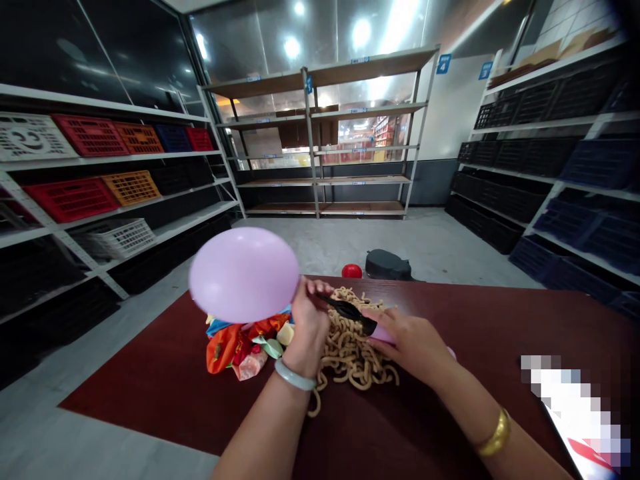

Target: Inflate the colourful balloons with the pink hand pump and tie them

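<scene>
Stretching forearms (273, 423) above a dark red table (480, 323), clamping right fingers (389, 319) on a pink-and-black tool (354, 312), curling left fingers (320, 287), hiding their hold, with a lilac balloon (244, 275) just leftward; facing shelves (357, 181) beyond.

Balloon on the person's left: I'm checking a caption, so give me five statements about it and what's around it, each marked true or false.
1. The left hand is at the balloon. True.
2. The balloon is flat and limp. False: it is swollen and rounded.
3. The right hand holds a black-and-pink tool. True.
4. Both wrists are bare. False: a pale bangle is on the left, a gold bangle on the right.
5. Tan curls lie on the red-brown table. True.
</scene>
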The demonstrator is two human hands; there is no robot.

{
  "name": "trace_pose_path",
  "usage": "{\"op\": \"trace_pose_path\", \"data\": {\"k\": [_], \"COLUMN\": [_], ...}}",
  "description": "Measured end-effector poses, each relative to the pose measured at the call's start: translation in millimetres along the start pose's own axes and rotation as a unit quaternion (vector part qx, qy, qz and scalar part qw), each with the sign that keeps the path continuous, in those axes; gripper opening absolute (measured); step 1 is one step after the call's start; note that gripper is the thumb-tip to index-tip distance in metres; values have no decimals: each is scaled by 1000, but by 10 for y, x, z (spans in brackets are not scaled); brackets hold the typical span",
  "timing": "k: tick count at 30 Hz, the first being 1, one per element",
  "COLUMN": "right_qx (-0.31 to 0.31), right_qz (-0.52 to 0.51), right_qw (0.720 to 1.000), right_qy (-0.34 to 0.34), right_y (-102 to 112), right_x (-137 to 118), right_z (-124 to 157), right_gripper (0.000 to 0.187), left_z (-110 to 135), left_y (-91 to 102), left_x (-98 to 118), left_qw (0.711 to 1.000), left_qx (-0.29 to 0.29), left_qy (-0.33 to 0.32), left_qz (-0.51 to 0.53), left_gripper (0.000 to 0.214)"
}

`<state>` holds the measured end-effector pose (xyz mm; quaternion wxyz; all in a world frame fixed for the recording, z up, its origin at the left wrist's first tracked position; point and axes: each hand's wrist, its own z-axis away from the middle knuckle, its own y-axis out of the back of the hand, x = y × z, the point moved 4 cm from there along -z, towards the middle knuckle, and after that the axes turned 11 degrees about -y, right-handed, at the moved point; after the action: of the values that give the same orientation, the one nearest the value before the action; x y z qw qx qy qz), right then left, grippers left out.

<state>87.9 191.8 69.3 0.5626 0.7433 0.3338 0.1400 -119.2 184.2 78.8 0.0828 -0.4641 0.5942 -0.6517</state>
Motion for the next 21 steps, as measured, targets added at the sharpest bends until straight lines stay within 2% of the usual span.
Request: {"op": "trace_pose_path", "data": {"k": [2, 4, 7, 10, 13, 17, 19, 21], "right_qx": [17, 36, 36, -4, -40, -55, -16, 59], "right_qz": [-2, -3, 23, 64, 84, 104, 93, 31], "right_qw": [1000, 998, 992, 980, 971, 963, 966, 976], "right_qy": [-17, -46, -119, -187, -219, -243, -241, -209], "right_y": [10, 21, 8, -54, -130, -153, -60, 95], "right_x": [155, 345, 652, 918, 1104, 1204, 1133, 941], "right_z": [-20, -53, -97, -91, -35, 19, -6, -55], "right_gripper": [48, 48, 49, 46, 43, 39, 37, 34], "left_z": [-140, -227, -227, -154, -88, 36, 139, 279], "left_y": [77, 123, 115, 71, 30, -30, -77, -128], "left_x": [134, 197, 129, 14, -50, -109, -146, -201], "left_qw": [1000, 1000, 998, 993, 986, 974, 966, 952], "left_qx": [8, 4, -18, -37, -60, -108, -148, -191], "left_qy": [-25, -20, 47, 110, 151, 197, 207, 223], "left_qz": [2, 6, 22, 28, 29, -5, -41, -80], "left_gripper": [38, 36, 28, 22, 20, 22, 25, 31]}}
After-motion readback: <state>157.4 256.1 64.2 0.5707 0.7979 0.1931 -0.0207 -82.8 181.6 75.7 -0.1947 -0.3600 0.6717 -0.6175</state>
